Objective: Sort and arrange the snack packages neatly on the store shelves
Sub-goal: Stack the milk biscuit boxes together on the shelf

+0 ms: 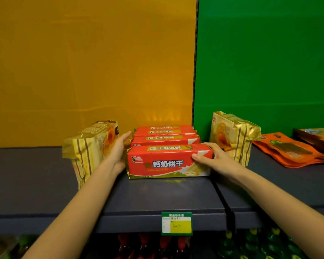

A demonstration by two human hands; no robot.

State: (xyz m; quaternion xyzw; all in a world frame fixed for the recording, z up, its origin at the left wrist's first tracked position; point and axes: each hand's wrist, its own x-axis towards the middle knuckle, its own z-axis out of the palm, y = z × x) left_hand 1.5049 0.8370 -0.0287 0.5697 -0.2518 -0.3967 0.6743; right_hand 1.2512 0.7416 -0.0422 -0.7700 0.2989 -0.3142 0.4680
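Holding the front red pack by both ends: your right hand grips its right end, your left hand presses flat on the left end (fingers straight). It lies sideways on the shelf, just in front of the other red packs.

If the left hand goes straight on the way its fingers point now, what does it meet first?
Probably the rear red biscuit packs, whose ends lie just past the left hand; depth is unclear, so it might slip beside them to the yellow back panel.
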